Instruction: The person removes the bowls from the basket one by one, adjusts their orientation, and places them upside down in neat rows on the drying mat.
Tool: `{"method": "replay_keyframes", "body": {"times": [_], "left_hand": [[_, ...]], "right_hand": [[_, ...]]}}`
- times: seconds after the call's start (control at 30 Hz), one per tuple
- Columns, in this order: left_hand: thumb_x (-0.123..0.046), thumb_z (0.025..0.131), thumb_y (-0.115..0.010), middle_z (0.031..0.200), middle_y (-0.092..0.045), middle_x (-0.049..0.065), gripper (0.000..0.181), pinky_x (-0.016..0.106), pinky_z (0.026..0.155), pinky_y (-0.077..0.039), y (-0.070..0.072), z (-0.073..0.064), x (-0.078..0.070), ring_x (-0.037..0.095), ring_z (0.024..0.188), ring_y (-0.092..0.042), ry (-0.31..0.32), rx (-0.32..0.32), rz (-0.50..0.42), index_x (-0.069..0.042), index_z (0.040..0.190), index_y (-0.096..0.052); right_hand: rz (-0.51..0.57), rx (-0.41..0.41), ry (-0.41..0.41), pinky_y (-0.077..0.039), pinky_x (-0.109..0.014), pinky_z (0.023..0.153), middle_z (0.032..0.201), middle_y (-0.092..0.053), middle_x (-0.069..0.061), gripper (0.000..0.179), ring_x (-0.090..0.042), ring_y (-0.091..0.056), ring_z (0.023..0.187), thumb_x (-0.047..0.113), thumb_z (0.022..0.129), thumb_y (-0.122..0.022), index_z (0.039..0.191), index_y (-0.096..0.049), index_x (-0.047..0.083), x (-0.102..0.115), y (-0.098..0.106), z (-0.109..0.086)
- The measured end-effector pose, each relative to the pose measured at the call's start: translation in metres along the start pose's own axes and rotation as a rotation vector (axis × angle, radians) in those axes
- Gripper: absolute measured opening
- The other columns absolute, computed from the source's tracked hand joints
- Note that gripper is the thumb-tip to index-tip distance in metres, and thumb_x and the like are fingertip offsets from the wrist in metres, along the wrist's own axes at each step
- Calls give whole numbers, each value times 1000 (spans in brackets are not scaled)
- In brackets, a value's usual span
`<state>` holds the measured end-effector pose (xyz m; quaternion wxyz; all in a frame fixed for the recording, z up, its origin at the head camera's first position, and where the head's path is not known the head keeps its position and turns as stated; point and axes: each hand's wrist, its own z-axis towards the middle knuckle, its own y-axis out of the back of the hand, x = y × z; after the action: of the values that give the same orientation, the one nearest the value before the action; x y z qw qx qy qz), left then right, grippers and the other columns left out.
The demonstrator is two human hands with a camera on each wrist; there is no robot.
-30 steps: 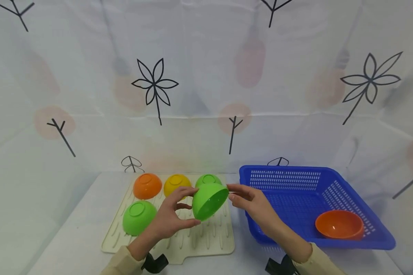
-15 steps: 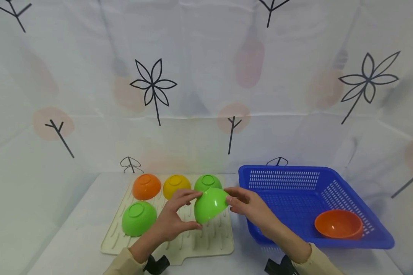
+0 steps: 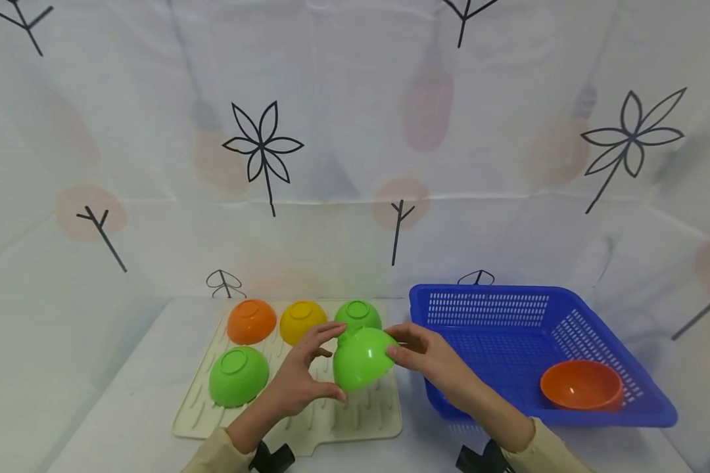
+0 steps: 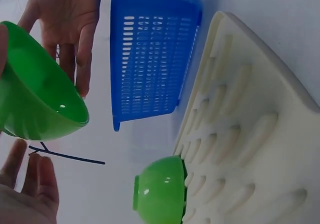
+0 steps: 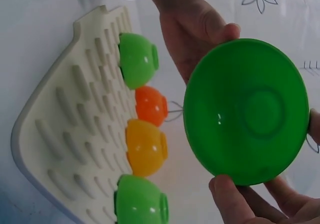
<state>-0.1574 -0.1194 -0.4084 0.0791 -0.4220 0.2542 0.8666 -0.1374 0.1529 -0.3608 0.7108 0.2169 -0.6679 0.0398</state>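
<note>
Both hands hold a green bowl (image 3: 361, 360) over a cream ridged drying mat (image 3: 355, 424). My left hand (image 3: 296, 381) spans its left side, index finger near the top and thumb at the lower edge. On the other side, my right hand (image 3: 428, 355) pinches the rim with thumb and fingers. The bowl is tilted, its outside toward the head view; its smooth inside (image 5: 235, 114) faces the right wrist view. Upside down on the mat sit an orange bowl (image 3: 252, 321), a yellow bowl (image 3: 302, 320), a green bowl (image 3: 239, 376) and another green bowl (image 3: 357, 313), partly hidden.
To the right stands a blue plastic basket (image 3: 479, 318) with slotted walls. An orange bowl (image 3: 582, 384) lies in it, opening upward. A white patterned cloth (image 3: 337, 249) hangs behind the table.
The held green bowl has turned, so its inside no longer faces the head view, and has dropped slightly. My right thumb has shifted onto its outside.
</note>
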Motion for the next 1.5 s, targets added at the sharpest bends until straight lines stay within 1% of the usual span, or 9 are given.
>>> {"method": "replay_keyframes", "body": {"times": [0.1,0.23,0.37,0.53,0.7,0.87,1.13,1.3,1.5], "left_hand": [[-49,73,-84,150,-44,7,96,38,94,-50,0,1,2,22,132,-43,78,36,-120,-14,151,-41],[-48,73,-85,148,-47,1,96,41,100,-48,1,1,2,22,134,-44,156,90,-190,-20,152,-39],[-44,74,-85,147,-48,1,93,44,103,-46,1,1,1,24,133,-47,169,116,-210,-21,152,-40],[-37,74,-87,146,-49,0,90,40,102,-47,1,0,1,25,131,-49,173,97,-218,-23,151,-42],[-28,72,-90,147,-49,-1,90,39,103,-47,2,-3,2,26,133,-48,173,63,-192,-24,149,-44],[-19,71,-92,148,-47,-4,93,42,103,-45,2,-5,1,23,135,-44,169,37,-125,-26,150,-44],[-16,70,-92,151,-42,-3,97,51,103,-44,1,-3,-3,23,138,-40,177,0,-5,-24,152,-41],[-20,72,-91,153,-40,-1,96,53,104,-43,1,-3,-3,24,138,-39,182,-2,29,-22,153,-40],[-26,73,-91,155,-36,-1,97,56,106,-40,0,-1,-4,25,140,-36,209,18,50,-21,154,-37]], "right_hand": [[27,23,0,-47,-51,99,135,-59,-13,50,-31,-54,125,32,97,-65,137,-54,3,-1,1,0],[51,54,24,-46,-51,100,137,-57,-14,51,-32,-54,125,28,97,-65,139,-52,3,-1,1,0],[45,76,64,-47,-50,99,136,-56,-16,51,-32,-54,124,26,98,-64,140,-50,1,0,1,1],[24,57,61,-46,-52,100,139,-55,-14,50,-35,-51,128,28,98,-63,141,-52,5,-2,-1,1],[-7,-6,38,-49,-50,99,141,-54,-13,50,-36,-50,130,29,95,-68,139,-55,8,-2,-5,-2],[-35,-53,53,-55,-39,88,134,-57,-14,50,-30,-59,115,27,93,-71,137,-58,7,-2,-8,-4],[-56,-74,72,-55,-33,76,109,-67,-11,53,-24,-66,95,21,90,-75,138,-57,8,-3,-9,-3],[-65,-98,96,-57,-29,75,120,-64,-12,55,-24,-67,96,18,87,-78,137,-58,8,-7,-13,-3],[-52,-171,53,-58,-32,77,130,-62,-13,58,-23,-68,98,16,82,-82,135,-61,8,-8,-18,-4]]}}
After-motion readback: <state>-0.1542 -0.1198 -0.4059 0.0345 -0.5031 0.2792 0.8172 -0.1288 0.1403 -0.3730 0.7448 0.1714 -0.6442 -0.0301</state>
